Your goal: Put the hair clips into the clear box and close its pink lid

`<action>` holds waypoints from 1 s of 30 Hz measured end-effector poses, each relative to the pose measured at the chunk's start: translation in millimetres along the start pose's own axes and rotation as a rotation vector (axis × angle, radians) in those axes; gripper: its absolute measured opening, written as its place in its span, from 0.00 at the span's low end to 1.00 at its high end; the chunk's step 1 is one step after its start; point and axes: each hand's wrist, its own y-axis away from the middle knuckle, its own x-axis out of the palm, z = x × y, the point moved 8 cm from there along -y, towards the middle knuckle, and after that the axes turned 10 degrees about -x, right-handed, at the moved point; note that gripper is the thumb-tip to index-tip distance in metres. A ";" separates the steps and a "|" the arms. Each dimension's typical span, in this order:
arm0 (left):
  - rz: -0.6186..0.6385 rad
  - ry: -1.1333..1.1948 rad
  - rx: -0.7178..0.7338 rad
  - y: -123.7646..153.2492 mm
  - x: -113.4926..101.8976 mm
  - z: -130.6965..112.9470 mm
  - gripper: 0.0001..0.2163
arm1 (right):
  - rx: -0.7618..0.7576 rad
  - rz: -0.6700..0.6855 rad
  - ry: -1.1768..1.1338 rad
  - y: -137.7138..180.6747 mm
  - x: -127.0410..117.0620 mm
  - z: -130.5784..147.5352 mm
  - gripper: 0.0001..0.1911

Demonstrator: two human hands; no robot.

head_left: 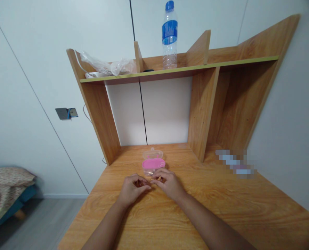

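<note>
Close together over the wooden desk [164, 217] are my two hands, just in front of a small clear plastic box [147, 171] with a pink inner lid [153, 164]. The box's clear outer cover [152, 154] is tipped back behind it. My right hand [168, 182] has thumb and forefinger pinched on a thin, small item too tiny to name. Facing it, my left hand [133, 188] has its fingers and thumb drawn together; what lies between them, if anything, cannot be made out.
A wooden shelf unit [203, 114] stands along the back of the desk. On its upper board are a plastic water bottle [169, 36] and a crumpled plastic bag [118, 66]. A blurred-out object [234, 163] lies at the right. A bed [8, 191] is at far left.
</note>
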 end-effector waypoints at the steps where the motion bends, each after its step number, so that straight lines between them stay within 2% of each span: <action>1: 0.010 -0.010 0.002 0.0 1.1 0.1 0.11 | -0.004 0.024 -0.008 0.0 2.1 0.3 0.02; 5: 0.047 -0.055 0.021 0.0 5.3 -0.3 0.10 | -0.027 0.125 -0.029 1.1 10.6 2.6 0.06; 14: 0.094 -0.062 0.015 0.2 8.9 -1.9 0.11 | -0.070 0.235 0.040 3.1 20.1 9.1 0.15; 18: 0.103 -0.082 0.016 0.2 9.2 -3.0 0.11 | -0.031 0.203 0.019 3.0 18.7 5.6 0.15; 23: 0.104 -0.087 0.004 -0.1 9.1 -3.5 0.13 | 0.050 0.144 -0.026 3.2 16.2 -1.9 0.09; 30: 0.104 -0.082 0.003 -0.5 8.5 -3.6 0.13 | 0.104 0.171 -0.037 2.8 20.8 -4.5 0.09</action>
